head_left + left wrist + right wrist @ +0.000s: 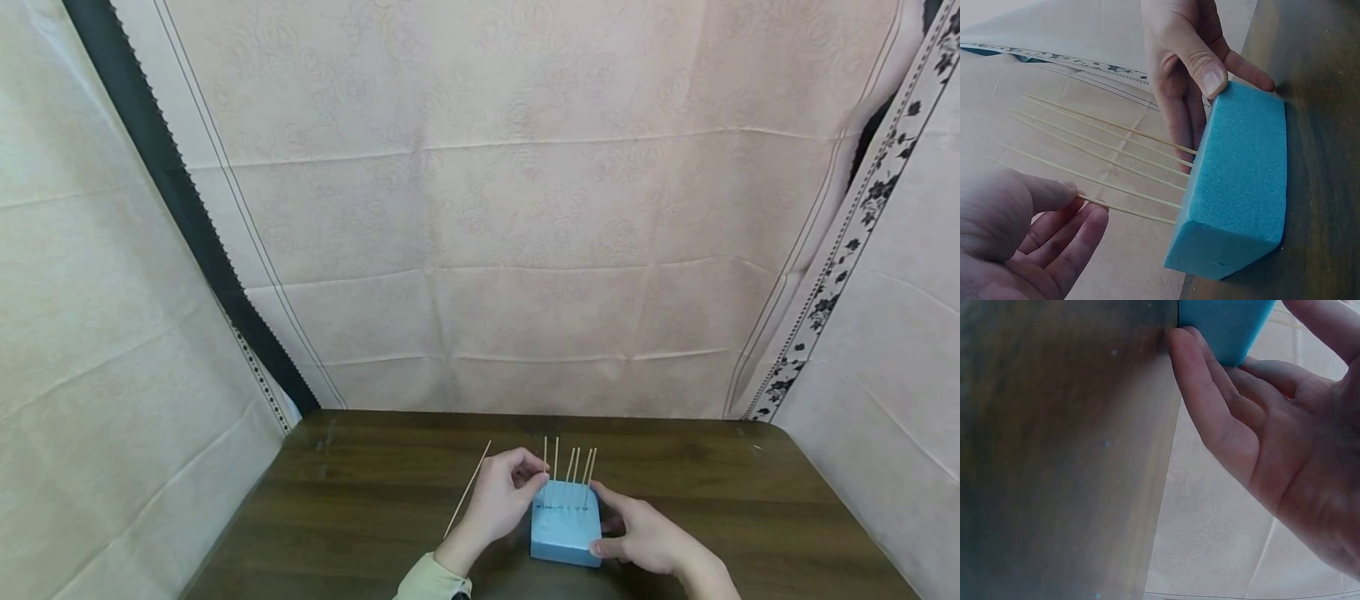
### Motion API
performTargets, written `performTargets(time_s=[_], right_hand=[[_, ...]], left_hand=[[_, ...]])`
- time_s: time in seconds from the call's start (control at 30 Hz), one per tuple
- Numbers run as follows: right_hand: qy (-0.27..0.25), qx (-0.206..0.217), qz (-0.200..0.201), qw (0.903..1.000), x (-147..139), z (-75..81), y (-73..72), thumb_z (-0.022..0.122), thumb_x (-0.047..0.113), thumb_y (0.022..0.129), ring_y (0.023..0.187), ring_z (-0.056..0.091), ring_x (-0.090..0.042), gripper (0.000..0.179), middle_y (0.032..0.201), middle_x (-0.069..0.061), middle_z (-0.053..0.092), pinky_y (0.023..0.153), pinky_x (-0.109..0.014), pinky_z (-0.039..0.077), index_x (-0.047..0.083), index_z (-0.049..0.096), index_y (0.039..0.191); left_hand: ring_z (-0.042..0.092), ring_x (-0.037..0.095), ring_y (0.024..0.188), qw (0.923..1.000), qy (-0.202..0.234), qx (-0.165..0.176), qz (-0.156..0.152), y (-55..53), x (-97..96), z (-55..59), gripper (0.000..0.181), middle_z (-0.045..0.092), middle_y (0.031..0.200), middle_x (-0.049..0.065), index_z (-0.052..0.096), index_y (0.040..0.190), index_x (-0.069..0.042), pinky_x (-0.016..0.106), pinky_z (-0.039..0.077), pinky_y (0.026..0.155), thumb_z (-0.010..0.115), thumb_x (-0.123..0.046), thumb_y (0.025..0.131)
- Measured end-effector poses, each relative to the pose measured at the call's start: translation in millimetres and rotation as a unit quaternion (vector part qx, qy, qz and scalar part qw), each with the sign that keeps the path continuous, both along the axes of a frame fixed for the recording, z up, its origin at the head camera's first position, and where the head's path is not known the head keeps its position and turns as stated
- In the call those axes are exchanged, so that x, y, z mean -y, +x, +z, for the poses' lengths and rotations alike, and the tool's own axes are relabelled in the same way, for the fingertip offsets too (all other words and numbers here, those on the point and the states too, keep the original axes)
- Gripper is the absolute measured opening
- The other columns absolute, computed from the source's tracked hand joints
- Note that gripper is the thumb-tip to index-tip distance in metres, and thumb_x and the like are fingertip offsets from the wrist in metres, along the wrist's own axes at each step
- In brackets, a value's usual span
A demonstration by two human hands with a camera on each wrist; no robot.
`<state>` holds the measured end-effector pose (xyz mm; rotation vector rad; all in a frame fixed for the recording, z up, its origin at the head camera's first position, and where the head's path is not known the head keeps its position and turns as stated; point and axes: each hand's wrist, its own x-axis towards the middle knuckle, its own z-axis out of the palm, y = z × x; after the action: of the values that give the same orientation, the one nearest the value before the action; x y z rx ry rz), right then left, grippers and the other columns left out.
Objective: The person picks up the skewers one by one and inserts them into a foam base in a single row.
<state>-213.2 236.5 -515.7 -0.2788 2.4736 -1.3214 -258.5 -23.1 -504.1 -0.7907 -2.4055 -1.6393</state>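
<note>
A light blue foam block (566,537) sits on the table, with several thin wooden skewers (557,458) standing in a row in its top. My left hand (502,493) is at the block's left side. Between thumb and fingertips it pinches the leftmost skewer (1138,214), whose lower end meets the foam in the left wrist view. On the other side, my right hand (648,533) grips the block, thumb at the near right corner and fingers along the right side. The right wrist view shows the fingers against a lower corner of the block (1225,328).
Another skewer (465,493) lies left of the left hand, partly hidden by the wrist. The brown wooden table (360,517) ends at a pale cloth backdrop (525,250), with more cloth hanging on both sides.
</note>
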Motion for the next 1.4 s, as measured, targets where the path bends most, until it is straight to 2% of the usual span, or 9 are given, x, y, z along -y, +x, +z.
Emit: performTargets(time_s=[0.33, 0.57, 0.67, 0.8, 1.03, 1.27, 1.4], right_hand=[[-0.003, 0.001, 0.002, 1.0, -1, -1.0, 0.3, 0.09, 0.018, 0.087, 0.112, 0.069, -0.039, 0.098, 0.135, -0.029, 0.064, 0.071, -0.048, 0.062, -0.01, 0.033, 0.161], [-0.007, 0.001, 0.002, 1.0, -1, -0.8, 1.3, 0.09, 0.017, 0.087, 0.112, 0.069, -0.037, 0.099, 0.135, -0.029, 0.064, 0.07, -0.047, 0.061, -0.01, 0.032, 0.162], [-0.006, 0.001, 0.001, 1.0, -1, -1.4, 0.4, 0.09, 0.017, 0.087, 0.112, 0.069, -0.037, 0.099, 0.134, -0.028, 0.065, 0.07, -0.047, 0.061, -0.01, 0.032, 0.162], [-0.003, 0.001, -0.001, 1.0, -1, -1.6, -0.3, 0.09, 0.018, 0.087, 0.112, 0.069, -0.038, 0.099, 0.134, -0.028, 0.065, 0.071, -0.048, 0.062, -0.009, 0.032, 0.162], [0.0, 0.002, -0.007, 1.0, 0, -1.4, -0.3, 0.091, 0.017, 0.086, 0.112, 0.069, -0.038, 0.099, 0.136, -0.029, 0.064, 0.071, -0.048, 0.062, -0.008, 0.033, 0.162], [0.002, -0.002, -0.011, 0.9999, 1, -1.3, -0.2, 0.092, 0.016, 0.085, 0.113, 0.069, -0.039, 0.1, 0.139, -0.031, 0.062, 0.071, -0.048, 0.062, -0.008, 0.033, 0.162], [0.003, -0.006, -0.011, 0.9999, 1, -1.1, 0.4, 0.092, 0.016, 0.084, 0.113, 0.069, -0.038, 0.1, 0.139, -0.031, 0.062, 0.07, -0.046, 0.062, -0.008, 0.033, 0.162]], left_hand=[[0.068, 0.002, 0.084, 1.0, 0.003, 0.005, -0.006, 2.3, -1.2, 2.3, 0.008, 0.076, 0.096, -0.011, 0.081, 0.105, -0.015, 0.024, 0.058, 0.078, 0.079, -0.01, 0.099], [0.07, 0.004, 0.091, 0.9998, 0.008, 0.001, -0.017, 2.4, 0.9, 2.7, 0.016, 0.079, 0.105, 0.005, 0.081, 0.115, -0.012, 0.025, 0.059, 0.081, 0.077, -0.01, 0.1], [0.07, 0.005, 0.093, 0.9997, 0.012, 0.002, -0.021, 1.9, 1.9, 3.5, 0.019, 0.079, 0.106, 0.008, 0.08, 0.119, -0.013, 0.025, 0.059, 0.083, 0.078, -0.011, 0.1], [0.071, 0.007, 0.095, 0.9995, 0.016, 0.003, -0.029, -0.6, 3.7, 3.8, 0.022, 0.078, 0.108, 0.007, 0.079, 0.122, -0.015, 0.027, 0.059, 0.085, 0.078, -0.013, 0.1], [0.071, 0.008, 0.098, 0.9991, 0.008, -0.004, -0.042, -7.7, 11.5, 4.4, 0.027, 0.077, 0.108, -0.006, 0.077, 0.126, -0.018, 0.028, 0.059, 0.086, 0.08, -0.018, 0.099], [0.071, 0.011, 0.101, 0.9989, 0.006, 0.018, -0.043, -11.0, 22.1, 11.0, 0.028, 0.078, 0.112, 0.005, 0.076, 0.127, -0.017, 0.031, 0.058, 0.09, 0.079, -0.016, 0.1], [0.071, 0.011, 0.103, 0.999, 0.002, 0.03, -0.033, -14.2, 28.0, 13.4, 0.026, 0.078, 0.114, 0.004, 0.076, 0.126, -0.021, 0.033, 0.057, 0.092, 0.077, -0.015, 0.101]])
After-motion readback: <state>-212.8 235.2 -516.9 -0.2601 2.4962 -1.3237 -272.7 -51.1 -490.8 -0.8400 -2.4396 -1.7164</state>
